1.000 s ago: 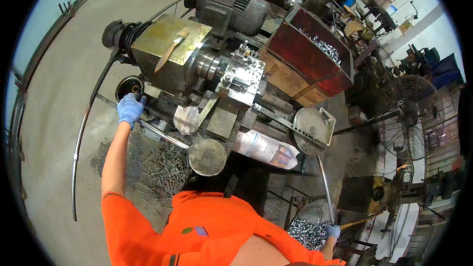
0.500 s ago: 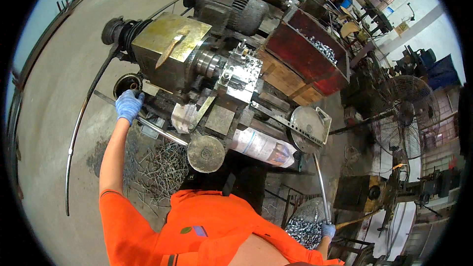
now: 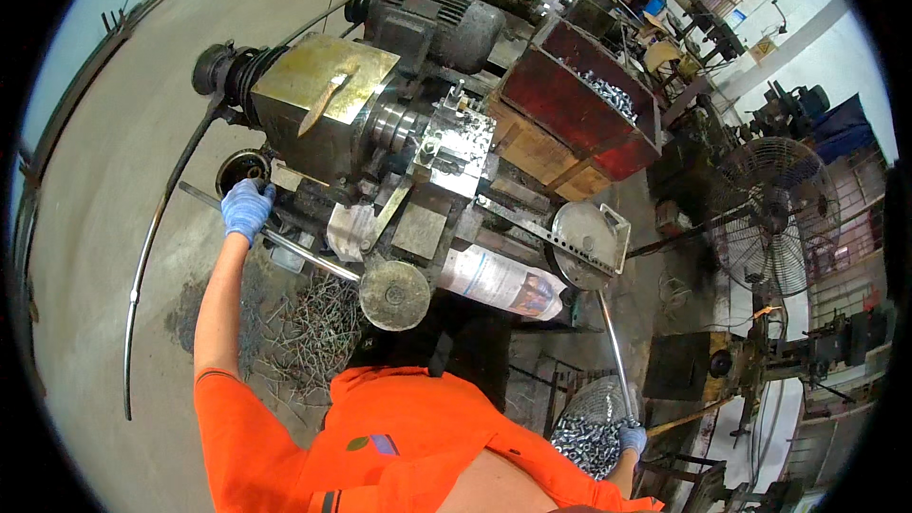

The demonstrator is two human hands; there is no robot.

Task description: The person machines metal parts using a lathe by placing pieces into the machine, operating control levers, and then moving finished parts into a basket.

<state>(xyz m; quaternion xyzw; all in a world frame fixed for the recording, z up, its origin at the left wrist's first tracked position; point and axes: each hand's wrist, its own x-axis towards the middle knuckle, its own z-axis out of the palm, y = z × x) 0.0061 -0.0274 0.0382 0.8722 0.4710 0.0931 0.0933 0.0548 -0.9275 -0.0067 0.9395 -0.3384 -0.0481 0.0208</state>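
Observation:
My left hand point(image 3: 247, 210), in a blue knitted glove, is closed over a long metal lever bar point(image 3: 318, 257). The bar slopes to a round grey disc point(image 3: 394, 295) on the front of a lathe-like machine point(image 3: 318, 100). At the lower right, my gloved right hand point(image 3: 632, 438) is at the end of a second shiny lever point(image 3: 614, 350), its fingers curled and partly hidden. That lever comes down from a larger round plate point(image 3: 581, 242). Close beside this hand, a basket point(image 3: 600, 401) holds many small shiny metal parts. A bright metal block point(image 3: 457, 144) stands beside the spindle point(image 3: 392, 126).
A red bin point(image 3: 570, 100) of metal parts stands on wood behind the machine, near a motor point(image 3: 439, 24). A wooden-handled tool point(image 3: 323, 104) lies on the machine top. Metal shavings point(image 3: 318, 328) cover the floor at left. A fan point(image 3: 774, 214) stands right.
The whole view has shifted slightly, with the machine a little further left in it. Both hands stay at their levers; no clear lever movement shows.

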